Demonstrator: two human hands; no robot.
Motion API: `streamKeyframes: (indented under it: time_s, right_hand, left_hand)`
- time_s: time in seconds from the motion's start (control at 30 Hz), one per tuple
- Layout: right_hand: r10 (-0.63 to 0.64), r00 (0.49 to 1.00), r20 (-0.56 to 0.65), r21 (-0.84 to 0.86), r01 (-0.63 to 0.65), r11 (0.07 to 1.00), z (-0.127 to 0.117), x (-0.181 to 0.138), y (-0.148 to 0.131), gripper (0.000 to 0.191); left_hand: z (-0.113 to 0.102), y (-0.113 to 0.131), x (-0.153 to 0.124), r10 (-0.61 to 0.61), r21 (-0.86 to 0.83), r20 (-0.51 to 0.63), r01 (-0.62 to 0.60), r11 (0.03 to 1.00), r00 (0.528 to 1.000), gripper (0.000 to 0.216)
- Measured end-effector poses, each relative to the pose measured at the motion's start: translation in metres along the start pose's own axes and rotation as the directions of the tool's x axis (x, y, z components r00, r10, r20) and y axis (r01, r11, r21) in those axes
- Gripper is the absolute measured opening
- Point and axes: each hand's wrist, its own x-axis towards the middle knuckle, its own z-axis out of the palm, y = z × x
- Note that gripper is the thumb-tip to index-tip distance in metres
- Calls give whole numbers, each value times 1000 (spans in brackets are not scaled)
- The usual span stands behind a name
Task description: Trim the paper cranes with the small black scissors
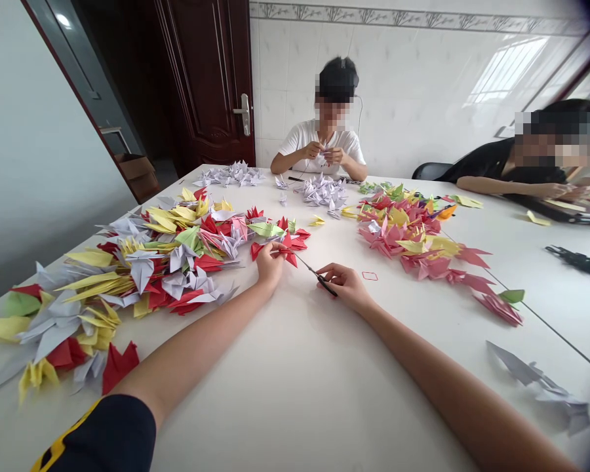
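My left hand (271, 263) pinches the edge of a red folded paper crane (290, 256) near the middle of the table. My right hand (347, 285) is closed around small scissors (324, 280) with black handles. Their thin metal end points toward the red paper by my left fingertips. Whether the blades touch the paper is too small to tell. Just left of my left hand spreads a large heap of folded paper cranes (142, 269) in red, yellow, green and pale lilac.
Another pile of cranes (403, 229), mostly pink and yellow, lies on the right. Pale lilac cranes (322, 190) sit near a person (319, 141) folding paper opposite. A second person (491, 164) works at the right. One pale crane (541, 387) lies at the near right.
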Motion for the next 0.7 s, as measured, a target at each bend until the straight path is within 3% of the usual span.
streamKeyframes:
  time_s: [0.43, 0.7]
  right_hand:
    - [89, 994, 62, 64, -93, 994, -3, 0, -9, 37]
    - [60, 993, 101, 60, -66, 996, -5, 1, -4, 36]
  left_hand:
    - [-2, 0, 2, 26, -26, -126, -29, 999, 992, 24]
    - [0, 7, -4, 79, -16, 4, -79, 997, 997, 18]
